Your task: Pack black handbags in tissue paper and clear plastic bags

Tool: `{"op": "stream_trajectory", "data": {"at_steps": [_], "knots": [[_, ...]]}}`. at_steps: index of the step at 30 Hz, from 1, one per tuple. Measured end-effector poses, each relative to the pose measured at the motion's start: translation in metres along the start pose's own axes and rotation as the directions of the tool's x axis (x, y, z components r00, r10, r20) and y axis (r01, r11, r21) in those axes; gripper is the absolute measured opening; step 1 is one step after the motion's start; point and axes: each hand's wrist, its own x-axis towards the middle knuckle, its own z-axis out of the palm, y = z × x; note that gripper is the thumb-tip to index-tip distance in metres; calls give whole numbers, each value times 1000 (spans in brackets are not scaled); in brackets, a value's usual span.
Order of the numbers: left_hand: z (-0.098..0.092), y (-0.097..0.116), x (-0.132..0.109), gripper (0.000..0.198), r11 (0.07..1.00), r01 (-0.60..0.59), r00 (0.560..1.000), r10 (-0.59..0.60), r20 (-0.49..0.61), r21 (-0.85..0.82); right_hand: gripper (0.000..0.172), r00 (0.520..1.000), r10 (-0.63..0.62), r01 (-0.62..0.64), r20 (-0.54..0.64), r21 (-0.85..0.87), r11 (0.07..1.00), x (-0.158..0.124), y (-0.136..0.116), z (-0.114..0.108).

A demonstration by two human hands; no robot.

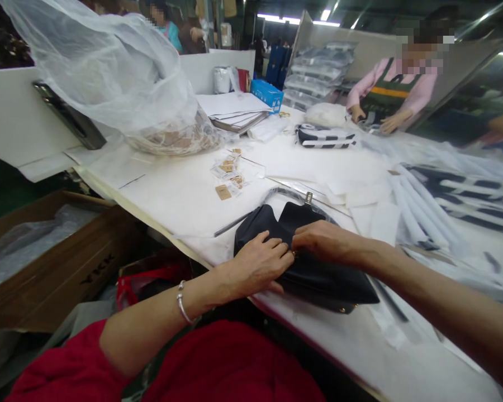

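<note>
Resting the loosely opened left hand (263,259) and the curled right hand (321,239), too hidden to tell whether gripping, equally near on the black handbag (331,282) directly beneath, laid with its long axis along the near edge of the white table (171,198).

Near: 1 black handbag (329,283), 1 left hand (260,261), 1 right hand (323,240), 1 silver bangle (180,298). Left: 1 YKK carton (67,282). Far: 1 blue box (267,95), 1 striped bag (324,137). Far right: 1 pink-sleeved co-worker (396,89). Brown tags (223,192): count unclear.
</note>
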Motion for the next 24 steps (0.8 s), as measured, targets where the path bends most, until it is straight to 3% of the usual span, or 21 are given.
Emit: {"op": "stream_trajectory", "data": {"at_steps": [6, 11, 14, 18, 20, 22, 24], "knots": [[-1, -1, 0, 67, 1000, -12, 1000, 12, -1, -15, 28, 972, -235, 221, -29, -248, 943, -12, -6, 1], [4, -2, 0, 66, 1000, -2, 1000, 2, 1, -26, 29, 923, -372, 292, -99, -451, 844, -17, 2, 18], [4, -3, 0, 68, 1000, 4, 1000, -3, 14, -29, 27, 923, -362, 254, -132, -496, 830, -18, 11, 23], [1, -2, 1, 77, 1000, 8, 1000, -8, 10, -17, 32, 929, -157, 17, -337, -383, 924, -33, 9, 17], [0, -2, 2, 81, 1000, 11, 1000, -11, -3, -1, 34, 858, -30, -120, -512, -257, 959, -49, -3, 13], [1, -4, 2, 81, 1000, 6, 1000, -6, -16, 15, 30, 724, 73, -210, -685, -118, 971, -69, -23, 17], [4, -6, 0, 79, 1000, -3, 999, 4, -42, 23, 26, 606, 157, -276, -780, -22, 961, -88, -48, 31]]}}
